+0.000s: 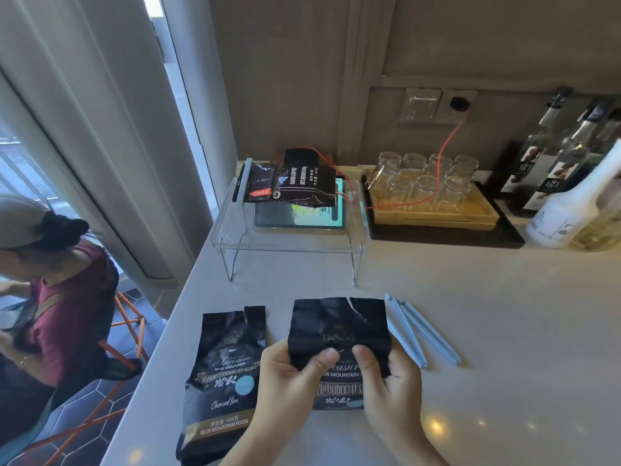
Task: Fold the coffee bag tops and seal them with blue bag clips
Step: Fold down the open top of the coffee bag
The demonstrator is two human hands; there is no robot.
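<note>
Both hands are closed on the middle coffee bag (339, 334), which lies flat on the pale desk (504, 314). The left hand (289, 381) pinches its left edge with the thumb on the front face; the right hand (389, 388) pinches the right side the same way. Each grip is clamped tight on the foil, creasing it across the middle, with the torn, open top reaching away beyond the thumbs.

The risk I see is the jagged tear in that top edge: fold along a crooked line and the tear may run further, or the fold may come out lopsided so a clip cannot span it. If there are grounds inside, a hard squeeze so near the open mouth could puff them out onto the desk; I cannot tell how full the bag is, though it looks fairly flat.

The blue bag clips (420, 331) lie just beyond the right grip, fanned together, close enough that a sweeping wrist might knock them away. A second coffee bag (225, 375) lies just left of the left grip, its top also open and unfolded.

Far past both grips, a clear acrylic stand (289, 237) carries a third bag (295, 186) with a clip on its end, resting over a lit tablet (302, 216). Right of that, a wooden tray (437, 213) holds upturned glasses (426, 179), seemingly empty.
</note>
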